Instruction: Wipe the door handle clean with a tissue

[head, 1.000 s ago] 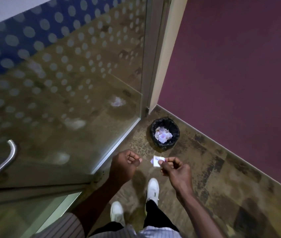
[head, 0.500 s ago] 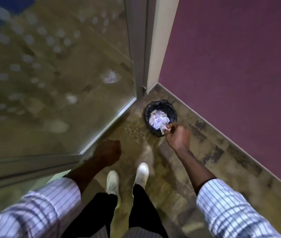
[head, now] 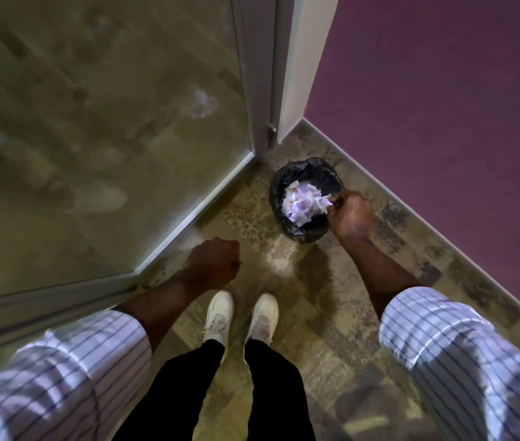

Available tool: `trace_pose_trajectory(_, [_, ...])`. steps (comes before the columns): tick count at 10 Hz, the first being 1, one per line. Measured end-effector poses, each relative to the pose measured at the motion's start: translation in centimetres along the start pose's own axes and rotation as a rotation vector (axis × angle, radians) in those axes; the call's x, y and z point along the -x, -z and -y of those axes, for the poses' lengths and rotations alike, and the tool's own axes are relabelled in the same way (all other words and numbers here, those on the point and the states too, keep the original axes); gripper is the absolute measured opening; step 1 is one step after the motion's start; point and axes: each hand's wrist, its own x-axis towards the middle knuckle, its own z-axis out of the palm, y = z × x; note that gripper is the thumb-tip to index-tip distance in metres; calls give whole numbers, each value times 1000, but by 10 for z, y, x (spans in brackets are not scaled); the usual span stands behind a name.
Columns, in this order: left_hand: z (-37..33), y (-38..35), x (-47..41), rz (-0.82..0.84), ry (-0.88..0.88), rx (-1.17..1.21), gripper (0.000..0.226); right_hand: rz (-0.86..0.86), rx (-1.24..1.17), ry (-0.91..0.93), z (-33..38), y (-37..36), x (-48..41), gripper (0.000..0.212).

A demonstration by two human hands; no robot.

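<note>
**Right hand at the bin, tissue at the rim**

Looking straight down at a mottled brown floor (head: 332, 313) in a corner beside a glass door (head: 93, 122) and a purple wall (head: 443, 106).

Right hand (head: 349, 216) lowered over the near right edge of a small black-lined waste bin (head: 303, 176), fingers curled inward and pinched together. A scrap of white tissue (head: 327, 202) at the fingertips, touching the heap of crumpled white and purple-tinted paper (head: 300, 203) filling the bin; cannot tell for certain whether that scrap sits in the pinch or already belongs to the heap. Bin standing on the floor close to the door frame (head: 297, 74) and near the wall's skirting.

Left hand (head: 212, 265) hanging apart from the bin, closed into a loose fist, back of the hand up, nothing visible in it. Below it, 2 white shoes (head: 241, 316) side by side, black trousers (head: 220, 393) above them. Striped shirt sleeves (head: 437, 338) rolled back on both forearms.

Door handle outside the view. Faint pale reflections on the glass, including 1 blurred whitish patch near the frame.
</note>
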Motion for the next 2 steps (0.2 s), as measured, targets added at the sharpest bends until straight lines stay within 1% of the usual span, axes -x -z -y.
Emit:
trace_pose_trajectory(1, [6,-10,-20,-15,-8,5,25,-2,-13,3,-8,-27,-14,19])
trace_pose_trajectory(2, [14,-14,-34,-17,-2,14,24,21,16,5,-12,-51,-15,16])
